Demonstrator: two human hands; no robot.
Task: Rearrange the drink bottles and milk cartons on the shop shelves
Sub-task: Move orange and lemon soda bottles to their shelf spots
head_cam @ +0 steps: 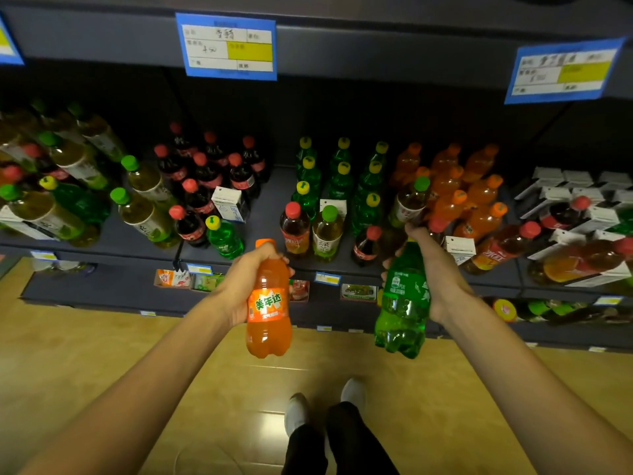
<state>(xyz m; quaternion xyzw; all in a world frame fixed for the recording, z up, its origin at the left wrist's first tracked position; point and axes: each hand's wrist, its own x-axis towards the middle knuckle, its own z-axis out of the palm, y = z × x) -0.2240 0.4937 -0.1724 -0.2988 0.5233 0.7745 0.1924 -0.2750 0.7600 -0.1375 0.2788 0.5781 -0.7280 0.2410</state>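
My left hand (245,281) grips an orange soda bottle (269,313) around its neck and upper body, held in front of the shelf edge. My right hand (442,279) holds a green soda bottle (404,303), its cap end hidden under my fingers. Both bottles hang below the level of the middle shelf (263,200). On that shelf stand groups of cola bottles (205,173), green soda bottles (342,176), orange soda bottles (459,186) and green-capped tea bottles (144,214). White milk cartons (579,190) lie at the right; one milk carton (227,204) sits among the colas.
An upper shelf edge (376,53) with blue price cards overhangs the bottles. A lower shelf (308,293) holds snack packets and more bottles at the right. My feet (322,406) stand on the yellow wooden floor close to the shelving.
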